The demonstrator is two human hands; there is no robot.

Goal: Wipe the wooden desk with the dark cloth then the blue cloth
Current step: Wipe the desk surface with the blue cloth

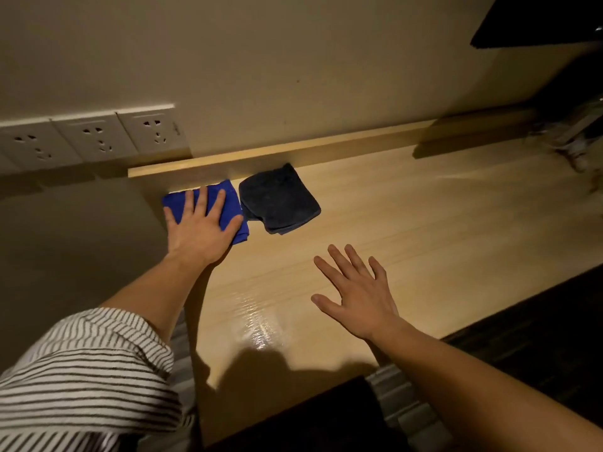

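A light wooden desk (408,230) runs along the wall. At its back left corner lies a folded blue cloth (232,199), and my left hand (199,226) rests flat on top of it with fingers spread, covering most of it. Just right of it, touching its edge, sits a folded dark cloth (279,199) with nothing on it. My right hand (355,288) hovers over the bare desk nearer to me, fingers apart and empty, a hand's length short of the dark cloth.
A row of three white wall sockets (94,140) sits left of the desk. A raised wooden back lip (293,151) edges the desk. Blurred objects (577,138) stand at the far right. A dark chair back (310,419) is below the front edge.
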